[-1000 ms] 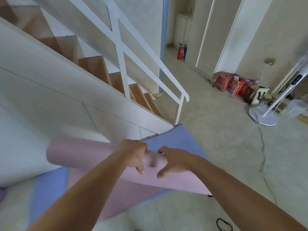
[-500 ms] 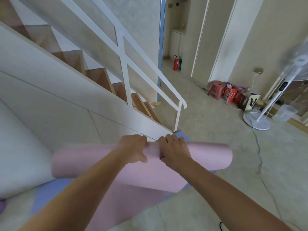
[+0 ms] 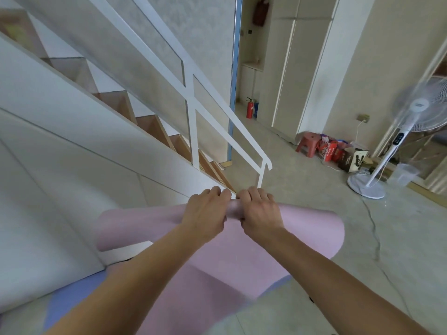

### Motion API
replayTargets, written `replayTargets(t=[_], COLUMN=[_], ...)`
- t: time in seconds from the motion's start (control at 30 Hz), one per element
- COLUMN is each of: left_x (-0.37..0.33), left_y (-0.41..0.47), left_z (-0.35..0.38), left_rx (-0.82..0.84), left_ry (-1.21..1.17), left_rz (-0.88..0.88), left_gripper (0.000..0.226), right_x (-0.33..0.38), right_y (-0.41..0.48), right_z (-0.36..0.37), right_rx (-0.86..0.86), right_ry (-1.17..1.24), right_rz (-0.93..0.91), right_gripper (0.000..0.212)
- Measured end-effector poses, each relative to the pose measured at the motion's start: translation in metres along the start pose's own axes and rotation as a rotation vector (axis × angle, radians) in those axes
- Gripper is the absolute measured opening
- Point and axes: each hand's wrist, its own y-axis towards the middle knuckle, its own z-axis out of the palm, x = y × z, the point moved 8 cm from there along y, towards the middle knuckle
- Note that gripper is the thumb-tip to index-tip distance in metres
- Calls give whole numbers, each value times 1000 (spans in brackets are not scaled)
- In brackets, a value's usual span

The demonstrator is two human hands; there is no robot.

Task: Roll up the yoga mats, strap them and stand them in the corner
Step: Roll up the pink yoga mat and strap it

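Left hand (image 3: pixel 205 213) and right hand (image 3: pixel 260 211) sit knuckle to knuckle, fingers curled over the pink mat roll (image 3: pixel 309 223) at mid-length. It runs crosswise under them, tail trailing over the purple mat (image 3: pixel 70 301).

The left hand (image 3: pixel 205 213) and right hand (image 3: pixel 260 211) cover the middle of the pink mat (image 3: pixel 309 228), their fingertips hidden over its far side. The blue mat (image 3: pixel 70 301) lies mostly hidden under it. Both forearms run off the bottom edge. The fan (image 3: pixel 420 105) is blurred and cut by the right edge; print on the boxes (image 3: pixel 338 153) is too small to read.
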Motion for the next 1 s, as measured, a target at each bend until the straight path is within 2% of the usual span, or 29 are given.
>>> replayTargets(t=[0.1,0.23,0.27,0.33,0.4,0.5,0.57,0.63,0.7,0.77,0.83,0.87,0.9,0.97,1.0], left_x=[-3,-9,-11,-16,-20,-34,-47,-58,-59,-54,-48,-49,-52,-58,-59], left_y=[-2,-8,-9,-14,-19,-25,-28,-33,-32,-26,-22,-23,-27,-32,-33], left_z=[7,28,35,51,67,77,73,73,78,82,87,93,96,95,91], left_rx=[36,185,242,371,480,477,346,315,390,490,626,721,808,865,805], left_ry=[-57,36,62,76,59,85,121,129,108,49,-115,-239,-362,-404,-288], left_rz=[22,70,67,49,32,60,72,68,36,-23,-95,-111,-112,-79,-52], left_gripper=[28,17,14,7,3,19,31,29,23,18,9,10,16,23,22], right_x=[3,3,4,4,4,-3,-10,-10,-10,-14,-17,-18,-17,-18,-20], right_y=[-4,-15,-19,-29,-39,-51,-56,-58,-62,-64,-70,-72,-74,-76,-77], right_z=[-2,8,14,36,48,64,69,67,67,60,56,51,50,56,62], right_rx=[7,87,158,417,554,671,695,700,674,547,384,321,308,488,621], right_ry=[8,-33,-36,-39,-26,74,171,205,174,122,-33,-70,-56,84,143], right_rz=[-17,-54,-62,-35,-23,15,57,32,-7,-17,-44,-43,-47,-39,-31], right_gripper=[55,39,31,16,4,12,15,20,18,10,41,47,42,17,9])
